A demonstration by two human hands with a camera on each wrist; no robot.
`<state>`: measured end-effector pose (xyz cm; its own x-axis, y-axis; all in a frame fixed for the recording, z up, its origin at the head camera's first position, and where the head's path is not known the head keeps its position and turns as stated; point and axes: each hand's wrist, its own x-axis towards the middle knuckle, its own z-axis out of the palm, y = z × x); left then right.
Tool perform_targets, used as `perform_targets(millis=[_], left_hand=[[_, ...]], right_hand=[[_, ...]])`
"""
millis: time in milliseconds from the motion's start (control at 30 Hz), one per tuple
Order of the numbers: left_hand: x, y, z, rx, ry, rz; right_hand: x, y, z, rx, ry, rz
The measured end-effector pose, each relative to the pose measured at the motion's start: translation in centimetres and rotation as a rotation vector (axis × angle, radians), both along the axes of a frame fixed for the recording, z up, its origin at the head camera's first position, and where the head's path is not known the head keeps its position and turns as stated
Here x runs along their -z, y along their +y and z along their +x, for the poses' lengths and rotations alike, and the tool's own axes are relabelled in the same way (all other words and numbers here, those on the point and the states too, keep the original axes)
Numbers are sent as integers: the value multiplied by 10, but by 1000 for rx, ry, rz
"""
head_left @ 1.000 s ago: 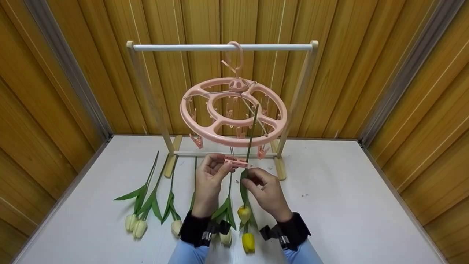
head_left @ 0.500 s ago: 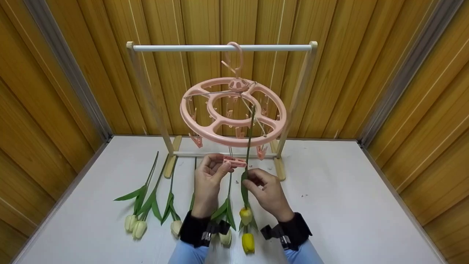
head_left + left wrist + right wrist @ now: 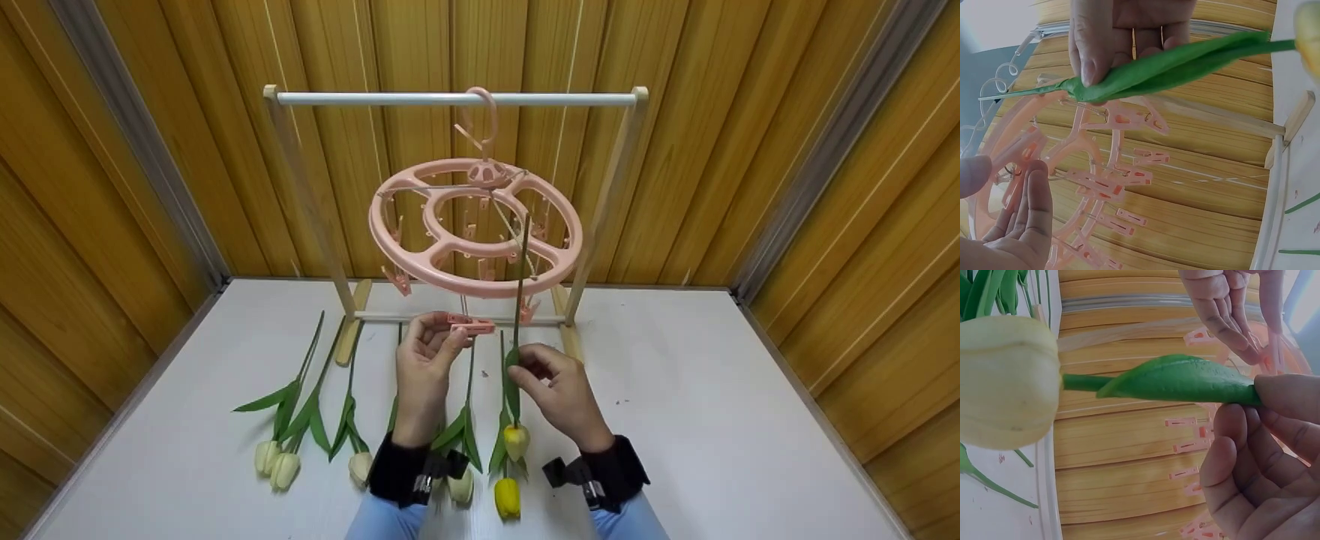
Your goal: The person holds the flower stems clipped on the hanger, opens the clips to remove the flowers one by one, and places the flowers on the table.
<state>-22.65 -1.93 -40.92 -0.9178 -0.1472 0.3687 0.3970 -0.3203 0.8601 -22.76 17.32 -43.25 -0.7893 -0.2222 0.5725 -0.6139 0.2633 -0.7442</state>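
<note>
In the head view my left hand (image 3: 421, 379) pinches a pink clothespin (image 3: 472, 325) between thumb and fingers. This peg hangs on strings below the front rim of a round pink clip hanger (image 3: 480, 287). My right hand (image 3: 561, 390) pinches a tulip (image 3: 516, 442) with a yellowish bloom at its leaf and stem. Bloom down, its bare stem rises in front of the hanger's right side. In the left wrist view the leaf (image 3: 1174, 64) lies under the right thumb. A gap separates the clothespin from the stem.
The hanger hooks onto the white rail (image 3: 360, 98) of a wooden stand (image 3: 346, 341). Several pink pegs (image 3: 397, 281) dangle around it. White tulips (image 3: 285, 469) lie to the left on the white table (image 3: 712, 420), and a yellow tulip (image 3: 508, 498) lies between my forearms.
My right hand has shifted right with the tulip, and my left hand slightly left with the clothespin, so the gap between them has widened. The hanger has turned slightly.
</note>
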Motion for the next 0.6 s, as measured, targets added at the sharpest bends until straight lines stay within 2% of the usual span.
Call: perform_targets(millis=[200,467,600], left_hand=[[-1,1,0,-16,6,-15],[0,0,-1,-33,7,-21],[-1,-3,-5,-52,32,-47]], right_hand=[[-1,9,-1,36,-25,2],[1,15,-2,43,-11,-18],[1,16,-1,55,8,-28]])
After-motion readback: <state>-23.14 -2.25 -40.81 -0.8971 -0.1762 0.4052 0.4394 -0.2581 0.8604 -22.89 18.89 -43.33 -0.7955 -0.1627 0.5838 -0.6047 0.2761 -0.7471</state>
